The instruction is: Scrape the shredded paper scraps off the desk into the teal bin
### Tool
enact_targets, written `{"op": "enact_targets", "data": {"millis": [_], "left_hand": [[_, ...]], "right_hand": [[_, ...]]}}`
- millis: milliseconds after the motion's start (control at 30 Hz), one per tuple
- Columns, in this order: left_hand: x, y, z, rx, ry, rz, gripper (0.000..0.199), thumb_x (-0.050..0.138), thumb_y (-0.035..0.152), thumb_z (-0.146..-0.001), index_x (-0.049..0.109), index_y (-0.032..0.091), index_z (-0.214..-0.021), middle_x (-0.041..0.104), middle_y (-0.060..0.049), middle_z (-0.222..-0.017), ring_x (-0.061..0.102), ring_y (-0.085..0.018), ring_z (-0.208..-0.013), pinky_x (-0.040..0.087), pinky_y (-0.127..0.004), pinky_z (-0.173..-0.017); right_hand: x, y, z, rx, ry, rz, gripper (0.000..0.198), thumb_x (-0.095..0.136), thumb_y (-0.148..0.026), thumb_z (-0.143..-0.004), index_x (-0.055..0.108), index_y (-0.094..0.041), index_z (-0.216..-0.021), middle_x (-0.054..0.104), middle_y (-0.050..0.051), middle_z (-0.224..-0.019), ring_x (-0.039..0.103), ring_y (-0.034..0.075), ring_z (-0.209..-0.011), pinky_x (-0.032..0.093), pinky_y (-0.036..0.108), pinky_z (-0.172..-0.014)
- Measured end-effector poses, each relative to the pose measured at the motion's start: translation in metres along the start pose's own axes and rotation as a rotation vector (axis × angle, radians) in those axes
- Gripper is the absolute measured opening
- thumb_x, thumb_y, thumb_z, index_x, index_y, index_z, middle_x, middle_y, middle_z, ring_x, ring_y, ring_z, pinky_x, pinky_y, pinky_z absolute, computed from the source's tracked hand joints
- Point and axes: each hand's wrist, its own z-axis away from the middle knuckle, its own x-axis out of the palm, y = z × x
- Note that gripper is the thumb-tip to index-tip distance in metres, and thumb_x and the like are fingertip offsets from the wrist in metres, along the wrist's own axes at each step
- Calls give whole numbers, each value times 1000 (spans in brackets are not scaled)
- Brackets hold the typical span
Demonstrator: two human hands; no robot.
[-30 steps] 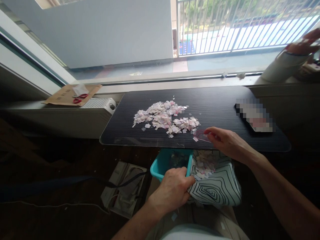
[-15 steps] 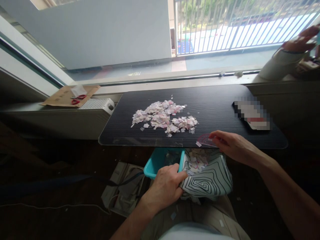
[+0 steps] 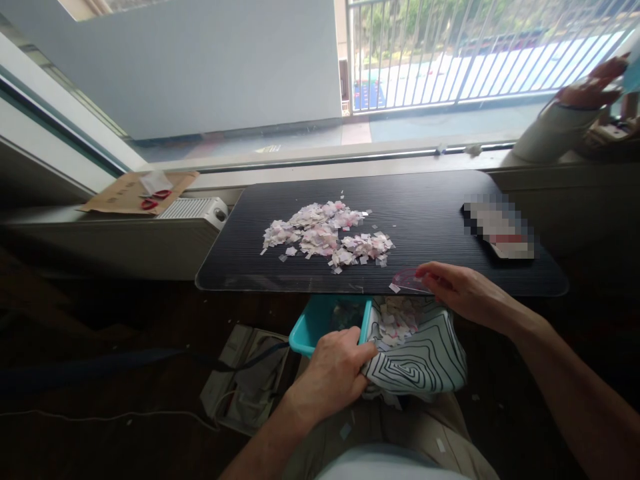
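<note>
Scraps (image 3: pixel 320 230) lie beyond and left of nearer right hand (image 3: pixel 460 290), grip pinching pinkish clear plastic (image 3: pixel 409 280); left hand (image 3: pixel 340 360) clutching patterned cloth (image 3: pixel 420 367).

"What's around you?"

"Daylight comes through a wide window (image 3: pixel 75 113) before me; outside are a grey wall (image 3: pixel 225 73) and metal railing (image 3: pixel 457 87)."

"And nearer?"

"My black, wood-grained table (image 3: pixel 425 213) stands beside the pale sill (image 3: pixel 350 168), above a dark, shadowed floor (image 3: pixel 165 383)."
</note>
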Motion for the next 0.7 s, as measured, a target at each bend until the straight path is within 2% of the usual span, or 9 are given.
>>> {"op": "enact_targets", "data": {"millis": [167, 367, 467, 633, 700], "left_hand": [[0, 0, -1, 2, -13, -1, 7, 55, 18, -79, 56, 21, -85, 48, -2, -82, 50, -18, -73, 40, -27, -64], [0, 1, -1, 2, 0, -6, 6, 54, 18, -79, 56, 21, -84, 48, -2, -80, 49, -18, -73, 39, -27, -64], [-1, 2, -1, 3, -12, -6, 6, 54, 18, -79, 56, 21, -84, 47, -2, -81, 49, -18, -73, 39, -27, -64], [-2, 4, -2, -4, -27, -15, 7, 54, 18, -79, 57, 21, -85, 47, -1, -81, 50, -18, -74, 40, -27, -66], [-2, 4, -2, -3, -22, -15, 7, 54, 18, -79, 57, 21, -84, 48, -1, -80, 50, -18, -74, 40, -27, -65]], "right_hand": [[-2, 0, 7, -11, -58, -30, 26, 45, -39, -88, 65, -26, -99, 67, -1, -67, 57, 12, -54, 41, 22, -49], [-1, 0, 5, 6, -27, -25, 28, 42, -38, -90, 63, -25, -103, 69, 1, -75, 61, 13, -62, 44, 22, -54], [-1, 1, 6, -25, -55, -26, 26, 44, -38, -89, 64, -26, -101, 68, 0, -74, 60, 13, -60, 43, 22, -53], [0, -2, 3, 9, 28, -25, 27, 44, -36, -88, 64, -25, -103, 69, 0, -73, 61, 14, -61, 43, 22, -53], [-1, -2, 4, 4, 3, -15, 26, 44, -36, -88, 64, -25, -100, 68, 0, -72, 61, 14, -60, 42, 22, -53]]}}
